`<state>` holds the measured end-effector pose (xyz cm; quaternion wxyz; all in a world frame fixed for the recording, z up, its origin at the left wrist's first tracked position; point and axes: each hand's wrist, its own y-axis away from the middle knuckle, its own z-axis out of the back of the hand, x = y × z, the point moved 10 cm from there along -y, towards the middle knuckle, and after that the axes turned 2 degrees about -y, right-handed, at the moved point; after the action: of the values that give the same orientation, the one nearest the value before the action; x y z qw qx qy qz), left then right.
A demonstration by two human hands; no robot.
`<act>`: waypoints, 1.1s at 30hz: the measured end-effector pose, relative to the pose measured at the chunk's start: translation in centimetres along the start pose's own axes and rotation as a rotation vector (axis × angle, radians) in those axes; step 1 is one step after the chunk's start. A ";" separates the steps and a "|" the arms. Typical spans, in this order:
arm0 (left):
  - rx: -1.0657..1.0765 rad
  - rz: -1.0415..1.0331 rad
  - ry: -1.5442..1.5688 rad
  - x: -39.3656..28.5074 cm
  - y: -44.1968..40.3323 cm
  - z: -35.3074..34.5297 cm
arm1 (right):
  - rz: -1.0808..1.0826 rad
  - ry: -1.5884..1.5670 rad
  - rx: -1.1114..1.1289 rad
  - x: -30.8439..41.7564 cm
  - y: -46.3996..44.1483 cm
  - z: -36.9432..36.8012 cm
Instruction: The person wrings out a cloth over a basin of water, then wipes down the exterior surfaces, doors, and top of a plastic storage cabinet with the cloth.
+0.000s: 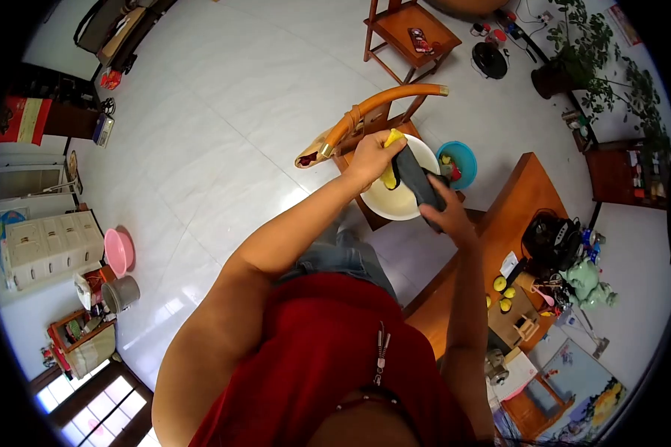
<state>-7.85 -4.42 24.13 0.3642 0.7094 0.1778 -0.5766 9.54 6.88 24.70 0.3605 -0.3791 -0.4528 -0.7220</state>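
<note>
Over a white basin (386, 205) that rests on a wooden chair (408, 125), both my hands are close together. My left hand (373, 158) is closed around a yellow piece with a dark edge (389, 177), whose kind I cannot make out. Against it lies a long dark grey object (416, 176), soft-looking and tilted down to the right. My right hand (447, 216) grips the lower end of this dark grey object. The fingers of both hands partly hide what they hold.
A blue bin (473, 165) with scraps inside stands right of the basin. The chair's curved armrest (380, 98) rises beyond my hands. Close on my right is a wooden table (525, 186) bearing yellow fruit (505, 305) and a black appliance (550, 237). Another chair (406, 31) stands farther off.
</note>
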 end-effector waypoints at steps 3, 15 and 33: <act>-0.121 -0.230 -0.333 -2.8 -0.4 1.6 | 0.006 0.523 -0.026 -0.7 -1.2 -1.1; -0.237 -0.173 -0.474 -7.9 -4.7 6.8 | 0.212 0.593 -0.044 10.8 -4.2 -3.6; 0.457 0.016 0.109 -5.2 3.5 10.6 | -0.285 -0.945 0.227 12.3 -8.7 -12.3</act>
<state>-14.20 -13.49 29.42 0.1885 0.8051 0.0565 -0.5596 -6.26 -3.87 28.45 0.0530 -0.5574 -0.6892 -0.4599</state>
